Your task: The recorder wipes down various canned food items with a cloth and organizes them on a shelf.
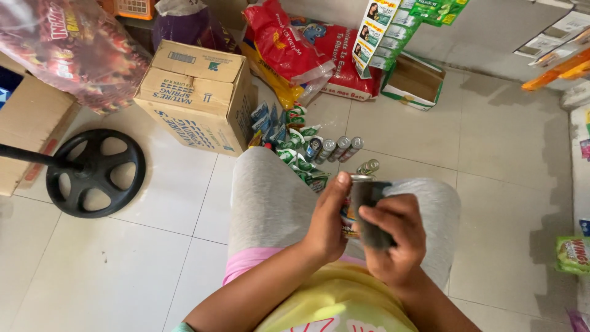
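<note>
Can [355, 203] gripped in left hand [329, 221], right hand [393, 237] wiping with dark cloth [372, 227]

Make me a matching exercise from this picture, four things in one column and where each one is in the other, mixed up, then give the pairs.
Things:
1. can
2. cardboard box
3. black wheel-shaped base
4. green packet

Places:
A. on the floor at the far right edge
B. held between the left hand and the right hand
C. on the floor at the left, with a pole rising from it
D. on the floor ahead of the knees, left of the red bags

Pairs: 1-B, 2-D, 3-C, 4-A
</note>
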